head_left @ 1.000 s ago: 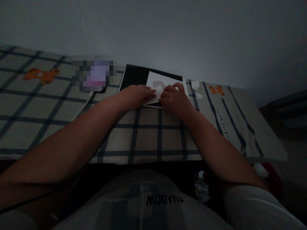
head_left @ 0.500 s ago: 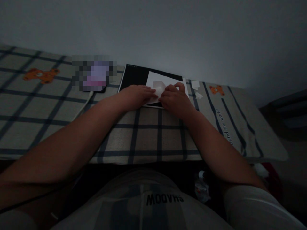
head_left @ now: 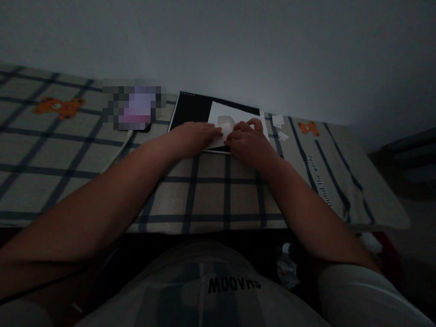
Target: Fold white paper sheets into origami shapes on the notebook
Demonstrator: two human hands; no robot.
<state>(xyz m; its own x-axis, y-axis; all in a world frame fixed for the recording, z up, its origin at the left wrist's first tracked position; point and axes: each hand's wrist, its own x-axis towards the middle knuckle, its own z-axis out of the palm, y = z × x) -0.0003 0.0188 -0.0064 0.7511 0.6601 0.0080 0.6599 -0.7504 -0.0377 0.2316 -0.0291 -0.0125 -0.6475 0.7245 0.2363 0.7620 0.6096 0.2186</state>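
Observation:
A small whitish piece of paper (head_left: pixel 225 123), apparently folded, lies on a larger white sheet (head_left: pixel 220 109) over a black notebook (head_left: pixel 192 106). My left hand (head_left: pixel 194 137) comes in from the left, with nearly straight fingers together and the fingertips holding the small paper's lower left side. At its right side is my right hand (head_left: pixel 250 141), fingers bent and the tips pinching the paper's lower edge. The index finger of that hand arches up higher than the others. The thumbs are mostly hidden, and the dim light blurs the paper's folds.
A plaid tablecloth (head_left: pixel 211 195) covers the table, which meets a wall behind. Small paper scraps (head_left: pixel 278 120) lie right of the notebook. A pixelated phone-like device (head_left: pixel 138 109) with a white cable (head_left: pixel 119 150) sits to the left. Below the table edge is a clear plastic bottle (head_left: pixel 287 268).
Both hands stay at the small paper, with only slight finger shifts. A little more of its lower part shows between my fingertips.

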